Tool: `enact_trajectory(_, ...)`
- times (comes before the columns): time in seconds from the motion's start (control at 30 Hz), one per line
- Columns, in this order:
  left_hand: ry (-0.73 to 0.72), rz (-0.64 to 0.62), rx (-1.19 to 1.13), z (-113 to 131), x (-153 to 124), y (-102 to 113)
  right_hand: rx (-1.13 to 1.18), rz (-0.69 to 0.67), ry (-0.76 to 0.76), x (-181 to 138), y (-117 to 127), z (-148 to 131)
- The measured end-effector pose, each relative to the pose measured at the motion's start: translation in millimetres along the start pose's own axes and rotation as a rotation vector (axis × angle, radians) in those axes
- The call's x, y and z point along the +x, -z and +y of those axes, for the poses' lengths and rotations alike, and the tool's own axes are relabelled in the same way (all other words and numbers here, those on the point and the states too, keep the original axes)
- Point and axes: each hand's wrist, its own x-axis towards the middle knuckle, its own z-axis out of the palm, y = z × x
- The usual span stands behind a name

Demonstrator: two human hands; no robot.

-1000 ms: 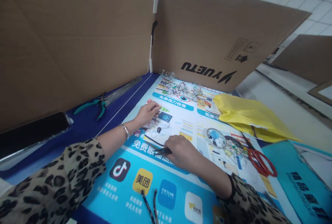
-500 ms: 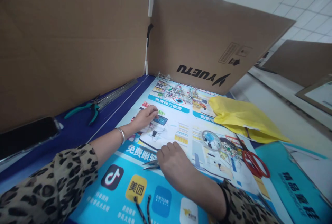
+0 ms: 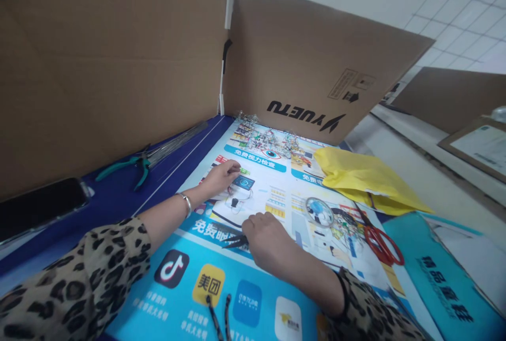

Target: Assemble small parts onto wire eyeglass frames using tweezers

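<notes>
My left hand [image 3: 224,178] is closed in a pinch over the printed poster [image 3: 253,201]; whatever its fingertips hold is too small to make out. Closer to me, my right hand [image 3: 270,243] is wrapped around a pair of pliers [image 3: 236,242]. Their pointed dark jaws stick out to the left, slightly parted, while the handles are hidden in my palm. Beyond my hands, thin wire pieces with small beads [image 3: 266,139] lie tangled on the poster's far end. To the right is a round clear dish [image 3: 319,212], with more tangled wire pieces [image 3: 348,225] beside it.
Teal-handled pliers [image 3: 140,167], a bundle of thin wires [image 3: 177,143] and a phone [image 3: 43,206] lie at left. Red-handled scissors [image 3: 382,246], a yellow bag [image 3: 367,177] and a teal box [image 3: 438,272] are at right. Cardboard panels [image 3: 308,56] stand at the back and left.
My right hand and its pliers have turned slightly, and the jaws now look darker. My left hand stays nearly in place. The view has shifted a little.
</notes>
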Motion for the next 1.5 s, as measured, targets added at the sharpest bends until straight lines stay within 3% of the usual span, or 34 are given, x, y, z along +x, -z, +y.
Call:
enact_trajectory(0.2, -0.031, 0.08, 0.073, 5.9, -2.9, 4.1, 0.266, -0.017, -0.127, 3.8, 3.2, 18.1)
enact_trajectory(0.5, -0.317, 0.184, 0.175, 15.0, -12.4, 4.2, 0.913, 0.328, -0.446, 17.0, -8.8, 55.9)
enact_trajectory(0.63, -0.516, 0.122, 0.279, 26.0, -21.1, 3.9, 1.095, 0.349, -0.487, 16.6, -9.0, 60.7)
enact_trajectory(0.8, -0.728, -0.098, 0.543, 38.0, -28.4, 3.1, 1.269, 0.349, -0.479, 16.7, -9.8, 66.8)
enact_trajectory(1.13, -0.884, -0.22, 0.788, 51.1, -33.3, 4.1, 1.368, 0.226, -0.45, 15.0, -1.7, 71.2)
enact_trajectory(1.5, -0.927, -0.053, 0.781, 49.6, -36.2, 5.5, 1.278, 0.098, -0.344, 11.6, 2.2, 74.8)
